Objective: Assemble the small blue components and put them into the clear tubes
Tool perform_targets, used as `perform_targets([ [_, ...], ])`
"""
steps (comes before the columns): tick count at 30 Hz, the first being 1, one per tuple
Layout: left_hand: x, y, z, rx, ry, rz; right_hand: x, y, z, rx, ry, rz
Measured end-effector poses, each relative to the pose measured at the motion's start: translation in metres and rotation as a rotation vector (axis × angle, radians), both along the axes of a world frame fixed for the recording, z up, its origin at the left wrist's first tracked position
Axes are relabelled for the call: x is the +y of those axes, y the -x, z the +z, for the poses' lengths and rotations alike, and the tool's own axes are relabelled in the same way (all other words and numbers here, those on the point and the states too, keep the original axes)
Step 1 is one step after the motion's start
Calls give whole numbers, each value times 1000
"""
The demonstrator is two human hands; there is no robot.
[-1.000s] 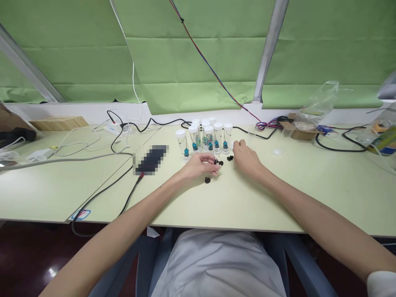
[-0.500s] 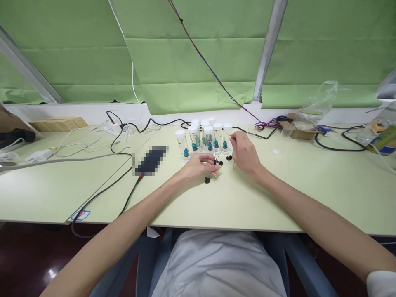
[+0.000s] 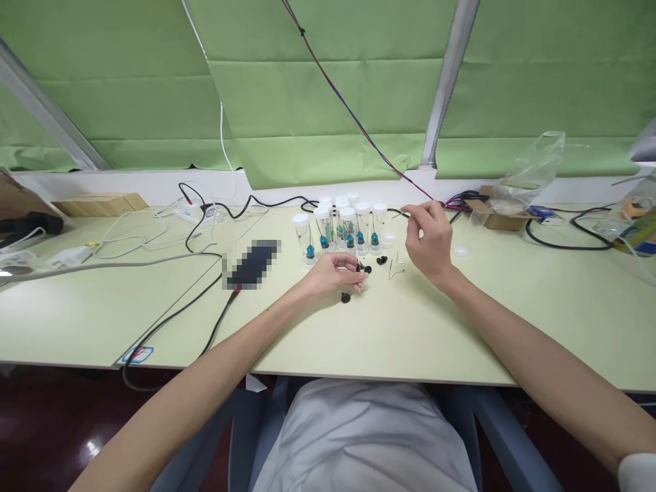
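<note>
My left hand (image 3: 332, 272) rests on the pale green table (image 3: 410, 328), its fingers pinched on a thin wire with a small black piece at its tip. Other small black pieces (image 3: 345, 297) lie beside it. Just behind stands a cluster of clear vials with white caps (image 3: 341, 229) holding blue-tipped parts. My right hand (image 3: 430, 239) is lifted above the table to the right of the vials, fingers pinched at something too small to make out. A bent metal wire (image 3: 394, 266) lies on the table below it, and a loose white cap (image 3: 389, 239) sits near the vials.
A blurred dark device (image 3: 252, 263) with a black cable lies left of the vials. Cables and a power strip (image 3: 192, 213) run along the back left. A cardboard box with a plastic bag (image 3: 517, 184) sits at the back right. A red-blue wire (image 3: 353, 116) hangs down.
My right hand rose from the table beside the black pieces and moved right and back, uncovering the bent wire and the loose cap. My left hand stayed still.
</note>
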State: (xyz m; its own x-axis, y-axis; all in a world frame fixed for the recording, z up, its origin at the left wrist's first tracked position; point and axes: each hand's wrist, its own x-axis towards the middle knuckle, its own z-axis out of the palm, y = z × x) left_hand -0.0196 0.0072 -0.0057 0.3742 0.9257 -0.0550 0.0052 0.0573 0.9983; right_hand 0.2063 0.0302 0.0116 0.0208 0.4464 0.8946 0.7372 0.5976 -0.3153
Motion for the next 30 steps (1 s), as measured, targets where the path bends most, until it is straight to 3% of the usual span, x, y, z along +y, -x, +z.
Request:
perform_targets([
  [5,-2,-1,1,4,28,5,-17,12,-4,44,122,70],
  [12,-5,-3,3,-16,10,7,-35,27,-5,97,253,294],
  [18,-1,1,0,14,-31,-16,-28,29,-9,4,217,486],
  [30,-3,-2,2,20,5,-2,-21,24,-13,1,166,502],
])
